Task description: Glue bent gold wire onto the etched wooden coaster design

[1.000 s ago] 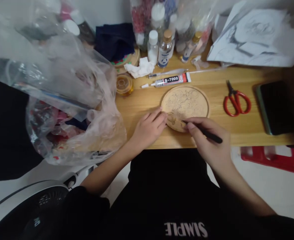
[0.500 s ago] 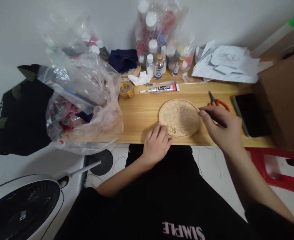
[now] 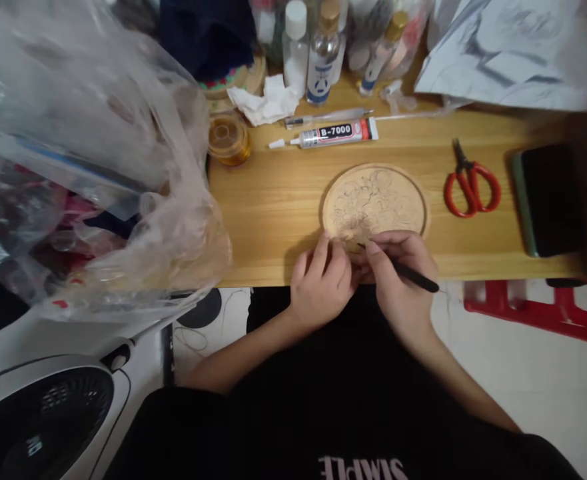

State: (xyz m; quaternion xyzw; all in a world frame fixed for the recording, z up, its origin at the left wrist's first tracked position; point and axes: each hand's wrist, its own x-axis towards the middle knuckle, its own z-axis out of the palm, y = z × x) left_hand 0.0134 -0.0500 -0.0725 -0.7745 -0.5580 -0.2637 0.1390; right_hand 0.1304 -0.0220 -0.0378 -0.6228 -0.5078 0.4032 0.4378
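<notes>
Disc (image 3: 383, 200) of pale wood, covered in line drawing, lies on the desk (image 3: 268, 220). The right hand (image 3: 406, 303) pinches a slim dark tool (image 3: 418, 277), tip near the disc's seven o'clock; the left hand (image 3: 320, 287) curls at its eight, whether gripping I cannot tell. Red-handled cutters (image 3: 470, 190) lie at three o'clock, a B-7000 tube (image 3: 336, 133) at eleven.

Red-handled scissors (image 3: 466, 165) are laid beside a smartphone (image 3: 552, 200); drawing sheets (image 3: 513, 60) are piled behind. At left, a clear plastic bag (image 3: 183, 200) is seen above an electric fan (image 3: 48, 420).
</notes>
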